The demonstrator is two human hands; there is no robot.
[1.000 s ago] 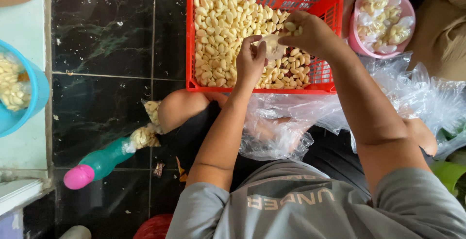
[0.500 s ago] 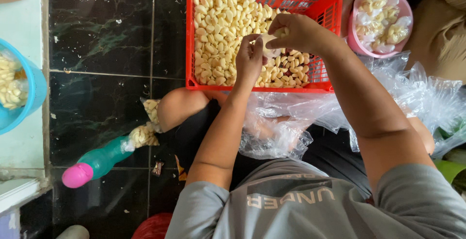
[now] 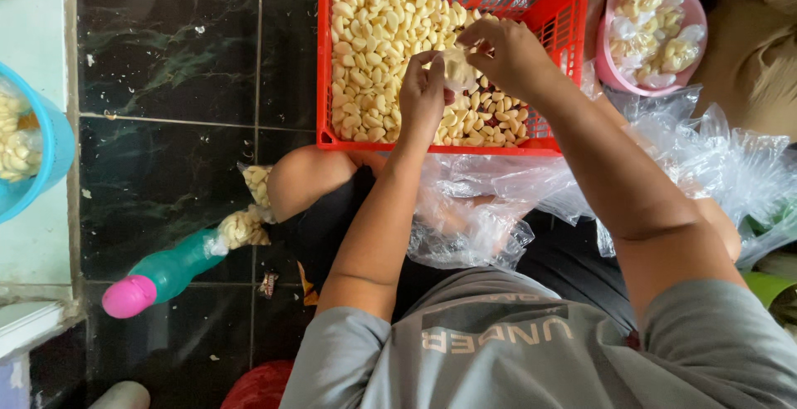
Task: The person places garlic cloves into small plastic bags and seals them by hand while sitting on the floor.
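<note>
A red plastic crate point(image 3: 548, 10) full of peeled garlic cloves point(image 3: 374, 52) stands on the dark tiled floor in front of my knees. Both hands hover over its right half. My left hand point(image 3: 422, 93) and my right hand point(image 3: 506, 52) pinch the edges of a small clear bag of cloves point(image 3: 457, 67) between them. A heap of clear plastic bags point(image 3: 473, 210) lies across my lap below the crate.
A pink bowl point(image 3: 610, 64) with filled small bags sits at the upper right next to another person. A blue bowl point(image 3: 54, 147) of cloves stands on the pale ledge at left. A teal bottle with a pink cap point(image 3: 162, 276) and two filled bags point(image 3: 245, 226) lie by my left knee.
Both hands have stayed together over the crate, working the small bag; the view has shifted slightly. Nothing else has moved.
</note>
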